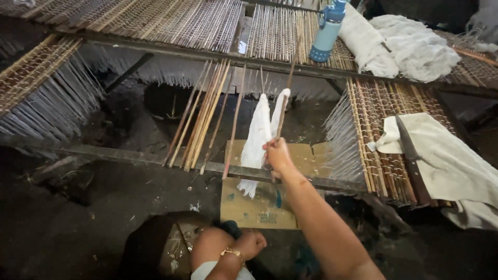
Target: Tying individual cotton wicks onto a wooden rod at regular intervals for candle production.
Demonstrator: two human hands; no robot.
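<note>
the right hand (pixel 277 155) is stretched out over the gap in the frame, fingers wrapped tight around a thin brown stick (pixel 287 96) that rises steeply from the fist toward the upper rack. a hank of white fibre (pixel 258 137) hangs on that stick — it drapes just left of the fist, from well above the knuckles to a frayed end below the hand. under the fist runs a dark wooden crossbar (pixel 155 158), and below that lies a flat piece of brown cardboard (pixel 259 207) on the dark ground.

the left hand (pixel 250 243) sits low and close to the body, well short of the right fist, curled into a loose fist against the knee; whether anything is inside it cannot be told. a gold bracelet (pixel 232 252) circles its wrist.

left of the held stick, a bundle of loose bamboo sticks (pixel 205 114) leans between the crossbar and the upper rack. right of the fist is a slatted bamboo rack (pixel 381 111) carrying a pale cloth (pixel 446 161) and a dark knife (pixel 407 140). far beyond the fist — up on the top rack — stands a light blue bottle (pixel 328 32) beside a heap of white fibre bundles (pixel 410 44).
</note>
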